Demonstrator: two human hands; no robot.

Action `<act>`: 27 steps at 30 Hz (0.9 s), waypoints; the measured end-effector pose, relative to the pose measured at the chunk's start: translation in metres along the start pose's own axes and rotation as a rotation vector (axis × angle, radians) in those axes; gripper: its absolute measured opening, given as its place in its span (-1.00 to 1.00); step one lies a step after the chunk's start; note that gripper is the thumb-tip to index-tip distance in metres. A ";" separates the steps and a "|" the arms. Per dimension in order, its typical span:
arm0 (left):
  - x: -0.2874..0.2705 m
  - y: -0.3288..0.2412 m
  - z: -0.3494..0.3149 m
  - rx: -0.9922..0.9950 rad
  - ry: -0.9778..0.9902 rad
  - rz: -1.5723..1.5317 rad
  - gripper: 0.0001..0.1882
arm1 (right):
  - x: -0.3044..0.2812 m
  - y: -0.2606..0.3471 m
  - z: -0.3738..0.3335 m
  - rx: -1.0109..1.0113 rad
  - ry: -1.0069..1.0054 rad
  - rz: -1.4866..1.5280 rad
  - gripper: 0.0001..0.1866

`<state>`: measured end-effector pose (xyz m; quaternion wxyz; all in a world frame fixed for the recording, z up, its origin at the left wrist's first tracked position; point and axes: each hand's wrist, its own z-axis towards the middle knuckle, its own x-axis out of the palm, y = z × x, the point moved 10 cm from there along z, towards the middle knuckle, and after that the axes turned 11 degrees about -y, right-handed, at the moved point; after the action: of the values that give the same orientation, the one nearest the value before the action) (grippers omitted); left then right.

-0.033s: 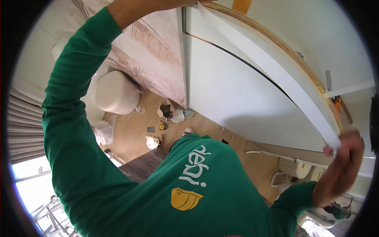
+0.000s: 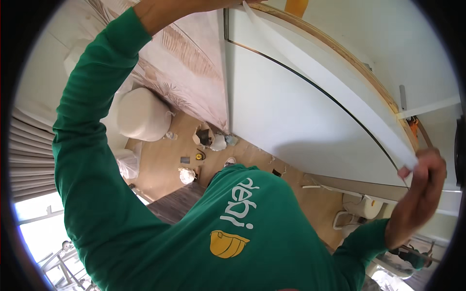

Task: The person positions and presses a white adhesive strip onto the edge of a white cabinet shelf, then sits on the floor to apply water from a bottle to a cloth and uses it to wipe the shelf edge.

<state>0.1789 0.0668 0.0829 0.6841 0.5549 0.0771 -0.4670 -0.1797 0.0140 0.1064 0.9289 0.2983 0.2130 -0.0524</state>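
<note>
A long, thin white strip (image 2: 335, 95) runs along the wooden edge (image 2: 335, 43) of a large white panel (image 2: 286, 111). Its lower right end is pinched between the fingers of my right hand (image 2: 423, 177). My left hand (image 2: 208, 4) is at the top edge of the view, by the strip's upper end; the picture cuts off most of its fingers, so their grip is hidden. Between the two hands, the strip bows slightly away from the wooden edge.
An orange-handled tool (image 2: 412, 128) and a metal piece (image 2: 403, 97) lie behind the wooden edge. Below, a tape measure (image 2: 200, 156) and a paper bag (image 2: 203, 136) sit on the wood floor, near a covered pale seat (image 2: 144, 114). A dark board (image 2: 177, 202) is beside me.
My right hand has risen slightly, bringing the strip's end up closer to the wooden edge. More of the dark line on the panel shows below it. My left hand stays nearly still.
</note>
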 end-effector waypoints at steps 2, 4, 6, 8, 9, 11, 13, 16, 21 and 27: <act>-0.011 -0.002 0.002 0.039 -0.062 -0.060 -0.96 | 0.004 -0.016 0.011 -0.049 -0.037 -0.153 -0.84; -0.014 -0.004 0.001 0.054 -0.072 -0.107 -0.96 | -0.004 -0.046 0.023 -0.058 -0.036 -0.219 -0.83; -0.010 -0.002 0.004 0.050 -0.041 -0.129 -0.96 | 0.000 -0.063 0.026 -0.042 -0.037 -0.285 -0.82; 0.007 0.009 0.004 0.042 -0.032 -0.106 -0.97 | 0.009 -0.073 0.022 -0.012 -0.030 -0.347 -0.79; 0.015 0.013 0.002 0.036 -0.030 -0.096 -0.97 | 0.007 -0.075 0.019 -0.011 -0.036 -0.348 -0.78; 0.017 0.012 0.007 0.025 0.009 -0.087 -0.94 | 0.004 -0.082 0.011 0.001 -0.042 -0.355 -0.77; 0.018 0.010 0.008 0.022 0.024 -0.068 -0.93 | 0.007 -0.083 0.005 -0.010 -0.050 -0.306 -0.77; 0.016 0.008 0.007 0.043 -0.020 -0.020 -0.92 | 0.008 -0.083 -0.002 -0.005 -0.046 -0.302 -0.77; 0.008 -0.001 0.001 0.136 -0.092 0.060 -0.94 | 0.014 -0.088 -0.006 -0.004 -0.029 -0.333 -0.77; 0.012 -0.005 0.000 0.145 -0.123 0.088 -0.93 | 0.015 -0.090 0.005 -0.029 -0.022 -0.367 -0.78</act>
<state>0.1820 0.0604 0.0720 0.6654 0.5762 -0.0238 -0.4740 -0.1844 -0.0616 0.0556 0.9103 0.2403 0.2543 -0.2213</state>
